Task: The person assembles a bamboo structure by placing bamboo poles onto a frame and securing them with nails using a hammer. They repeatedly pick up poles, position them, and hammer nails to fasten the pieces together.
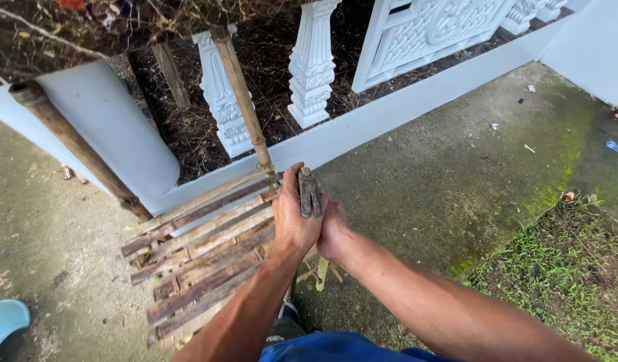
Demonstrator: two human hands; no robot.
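The fingers of the left hand [294, 216] curl closed around a short, dark, weathered tool [309, 193] that looks like old pliers, its upper end poking up above the fist; the right hand [333, 231] presses against it from the side, its fingers hidden behind, so their grip cannot be told; both hands hover at the right end of a low rack of split bamboo slats [201, 258] on the concrete ground [443, 181]; an upright bamboo pole [243, 94] rises just behind, against a white balustrade [312, 64]; a thicker pole [74, 144] leans at the left; grass [563, 275] grows at the right
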